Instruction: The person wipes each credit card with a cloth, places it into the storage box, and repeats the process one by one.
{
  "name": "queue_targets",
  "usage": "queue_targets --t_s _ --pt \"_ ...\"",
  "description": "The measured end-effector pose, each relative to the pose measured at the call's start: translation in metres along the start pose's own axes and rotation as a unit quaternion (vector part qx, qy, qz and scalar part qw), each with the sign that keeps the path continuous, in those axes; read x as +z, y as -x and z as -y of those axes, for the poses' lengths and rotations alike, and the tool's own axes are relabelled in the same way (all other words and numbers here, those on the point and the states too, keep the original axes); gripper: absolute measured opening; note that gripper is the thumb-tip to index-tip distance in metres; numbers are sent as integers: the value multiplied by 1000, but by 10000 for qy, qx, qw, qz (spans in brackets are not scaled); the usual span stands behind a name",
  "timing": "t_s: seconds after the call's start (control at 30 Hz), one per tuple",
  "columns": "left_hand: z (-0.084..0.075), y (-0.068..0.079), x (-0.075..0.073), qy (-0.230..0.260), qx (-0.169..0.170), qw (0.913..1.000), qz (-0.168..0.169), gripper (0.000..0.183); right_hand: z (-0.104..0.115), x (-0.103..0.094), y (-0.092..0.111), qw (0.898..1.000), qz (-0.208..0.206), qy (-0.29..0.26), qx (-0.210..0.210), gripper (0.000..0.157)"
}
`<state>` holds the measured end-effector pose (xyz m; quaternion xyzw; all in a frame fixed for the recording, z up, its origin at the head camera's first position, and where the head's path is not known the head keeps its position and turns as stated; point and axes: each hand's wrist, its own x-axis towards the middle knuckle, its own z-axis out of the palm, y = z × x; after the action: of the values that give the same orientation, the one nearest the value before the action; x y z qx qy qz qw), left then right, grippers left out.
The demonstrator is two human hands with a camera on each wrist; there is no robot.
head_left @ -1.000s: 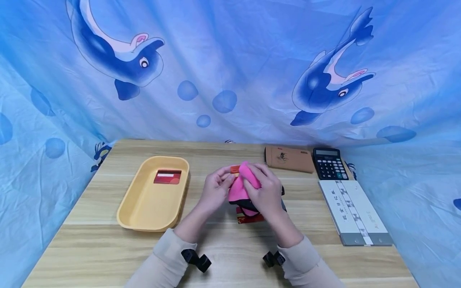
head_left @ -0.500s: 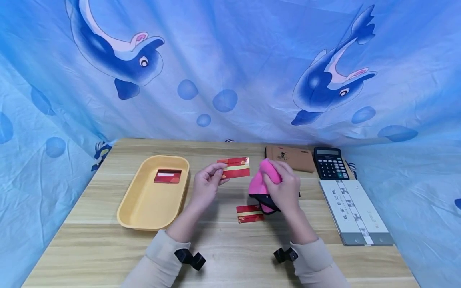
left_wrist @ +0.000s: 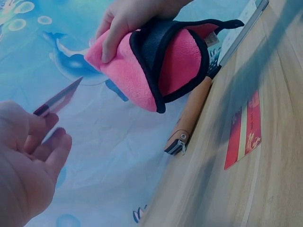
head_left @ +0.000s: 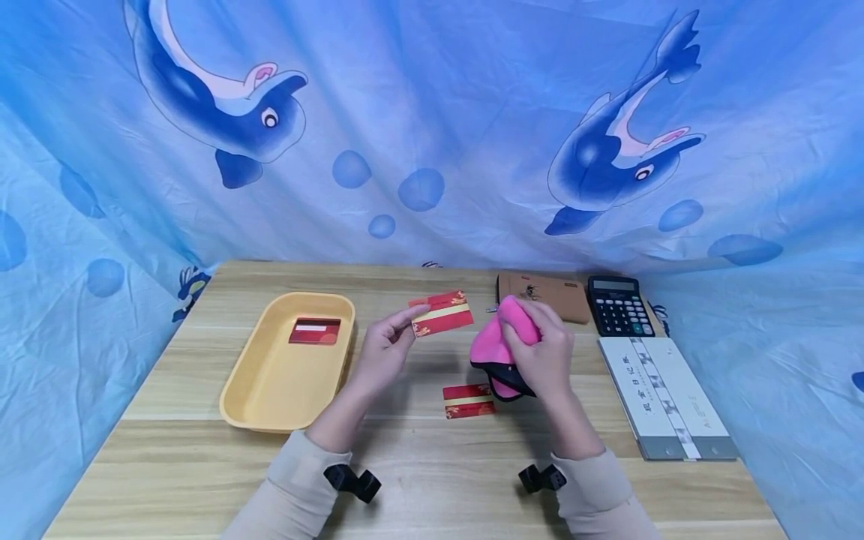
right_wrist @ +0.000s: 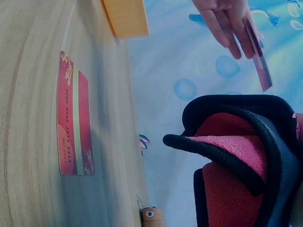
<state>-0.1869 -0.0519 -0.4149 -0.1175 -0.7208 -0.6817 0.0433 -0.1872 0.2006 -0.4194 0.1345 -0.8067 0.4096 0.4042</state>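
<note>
My left hand [head_left: 383, 356] pinches a red card [head_left: 442, 313] with a pale yellow stripe by its left end, raised above the table. In the left wrist view that card [left_wrist: 59, 98] appears nearly edge-on. To its right, my right hand [head_left: 548, 351] grips a bunched pink cloth [head_left: 489, 346] with black edging, thumb on the near side. Its folds and dark band [right_wrist: 281, 156] show close up in the right wrist view. Below the hands, a second red striped card [head_left: 468, 409] lies flat on the wooden table; printed digits are visible on this card [right_wrist: 73, 118].
At left stands a yellow tray [head_left: 283, 401] with another red card [head_left: 314, 331] inside. Back right are a brown zip wallet [head_left: 556, 300], a black calculator [head_left: 617, 307] and a white-and-grey account book [head_left: 664, 397]. A blue dolphin curtain [head_left: 432, 112] hangs behind the table.
The hands, together a second ago, have moved apart. The left hand's card has come away from the cloth and now tilts slightly. The right hand has shifted right with the cloth, uncovering the table card.
</note>
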Motion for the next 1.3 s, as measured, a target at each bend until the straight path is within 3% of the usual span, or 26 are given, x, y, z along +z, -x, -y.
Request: queue_targets --t_s 0.3,0.57,0.73,1.0,1.3 --pt "11 -5 -1 770 279 9961 -337 22 2 -2 -1 9999 27 -115 61 39" --pt "9 -7 -2 821 -593 9927 -652 23 6 0 -1 9998 165 -142 -51 38" --pt "10 -6 5 867 -834 9900 -735 27 14 7 -1 9990 267 -297 -209 37" --pt "12 -1 19 836 -752 9925 -482 28 20 20 3 9967 408 -470 -518 37" --pt "10 5 26 693 -425 9963 272 31 30 33 8 9960 563 -231 -648 34"
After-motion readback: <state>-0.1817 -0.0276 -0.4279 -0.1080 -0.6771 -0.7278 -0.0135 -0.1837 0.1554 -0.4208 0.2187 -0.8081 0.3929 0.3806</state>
